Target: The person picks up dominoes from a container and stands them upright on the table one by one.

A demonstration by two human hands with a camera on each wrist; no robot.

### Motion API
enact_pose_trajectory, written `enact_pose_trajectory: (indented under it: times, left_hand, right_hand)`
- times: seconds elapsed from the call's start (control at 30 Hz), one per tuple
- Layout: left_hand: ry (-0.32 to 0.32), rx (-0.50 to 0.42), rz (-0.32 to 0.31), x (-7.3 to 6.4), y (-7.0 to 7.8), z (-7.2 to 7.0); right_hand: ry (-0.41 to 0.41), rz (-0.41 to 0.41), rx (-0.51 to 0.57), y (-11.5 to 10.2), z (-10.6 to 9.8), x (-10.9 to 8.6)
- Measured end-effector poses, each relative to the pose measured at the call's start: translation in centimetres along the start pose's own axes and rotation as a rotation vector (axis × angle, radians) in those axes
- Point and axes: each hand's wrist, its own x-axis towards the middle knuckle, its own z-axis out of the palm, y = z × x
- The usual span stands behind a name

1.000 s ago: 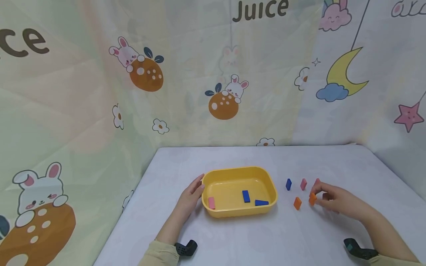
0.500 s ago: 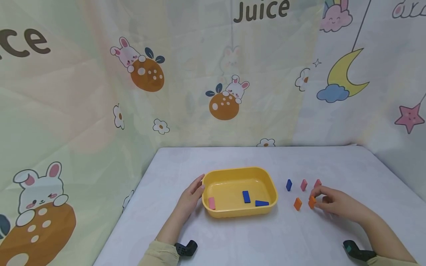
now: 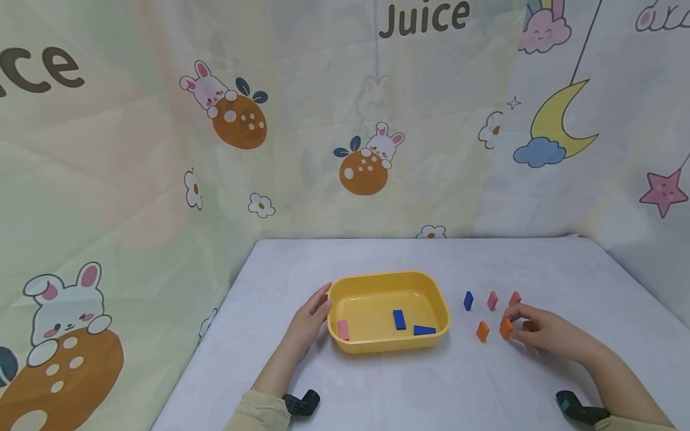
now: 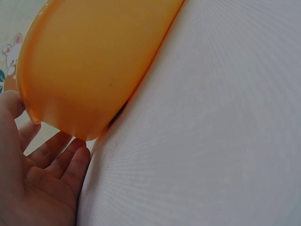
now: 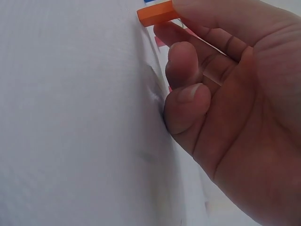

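In the head view my left hand (image 3: 308,323) rests against the left end of a yellow plastic tray (image 3: 388,345). The left wrist view has its thumb at the rim of the tray (image 4: 89,70), with fairly straight fingers along the outer wall. On the right, my right hand (image 3: 550,331) pinches a small orange block (image 3: 506,328) between thumb and forefinger. That orange block (image 5: 155,13) juts from the fingertips close to the white tabletop in the right wrist view, the other fingers loosely curled. A second orange block (image 3: 482,331) stands just to its left.
Inside the tray lie a pink block (image 3: 343,330) and two blue blocks, one flat (image 3: 399,319) and one near the front wall (image 3: 424,330). Behind the orange pair stand a blue block (image 3: 468,300) and two pink blocks (image 3: 492,300), the farther one partly behind my right hand.
The right hand and its orange block have shifted very slightly down toward the front during the first half second, then stay nearly still. The left hand and tray have not moved.
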Motion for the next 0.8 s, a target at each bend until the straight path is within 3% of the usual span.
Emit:
enact_pose_trajectory:
  times: [0.27,0.43,0.67,0.8]
  left_hand:
    - [0.001,0.002,-0.002,-0.1,0.0,0.1]
    - [0.0,-0.003,-0.009,-0.2,0.2,0.1]
    - [0.001,0.007,0.002,-0.2,0.2,0.2]
    - [0.01,0.001,-0.004,-0.1,0.1,0.2]
  right_hand:
    - [-0.011,-0.012,0.022,0.0,-0.1,-0.2]
    - [0.029,-0.036,-0.002,-0.3,-0.5,-0.6]
    - [0.137,-0.097,-0.031,-2.4,-1.6,-1.5]
    - [0.159,-0.161,-0.035,-4.3,-1.9,-1.5]
